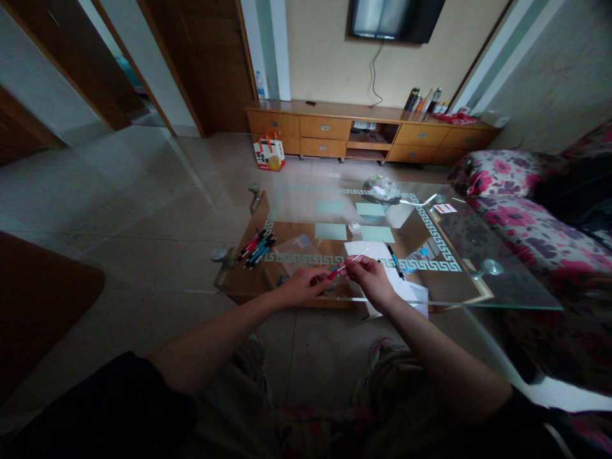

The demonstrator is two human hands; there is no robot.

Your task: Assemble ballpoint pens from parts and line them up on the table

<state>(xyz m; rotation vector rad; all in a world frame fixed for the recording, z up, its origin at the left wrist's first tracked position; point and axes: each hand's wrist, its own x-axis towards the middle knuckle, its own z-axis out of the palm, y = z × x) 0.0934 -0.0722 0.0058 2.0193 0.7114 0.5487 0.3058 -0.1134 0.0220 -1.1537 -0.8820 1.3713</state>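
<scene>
Two hands of one person meet above the near edge of one glass-topped table [511, 290]. The left hand [306, 285] is closed in a pinch upon one red pen piece [333, 274]; the right hand [371, 275], fingers bent, grasps one thin pale rod [362, 252], which projects obliquely beyond the fingertips. Both held items lie at the center of the scene, over the front of the table; whether they form one continuous object or two separate parts cannot be told. Toward the left end of the tabletop is one cluster of pens [257, 248], in red, blue and black, overlapping too closely for an exact count. Just beside the right hand lie white papers [367, 247], their number uncertain, with at least one blue-and-black pen [396, 262] near their right side. Farther right is one clear bottle with a blue cap [423, 252]. Four pale rectangles [331, 231] mark the middle of the table; one crumpled plastic bag [380, 188] occupies the far side, and one red-and-white card [445, 208] the right. Beyond stand one carrier bag [269, 155], one wooden cabinet [325, 127] and one wall-mounted television [392, 19].
</scene>
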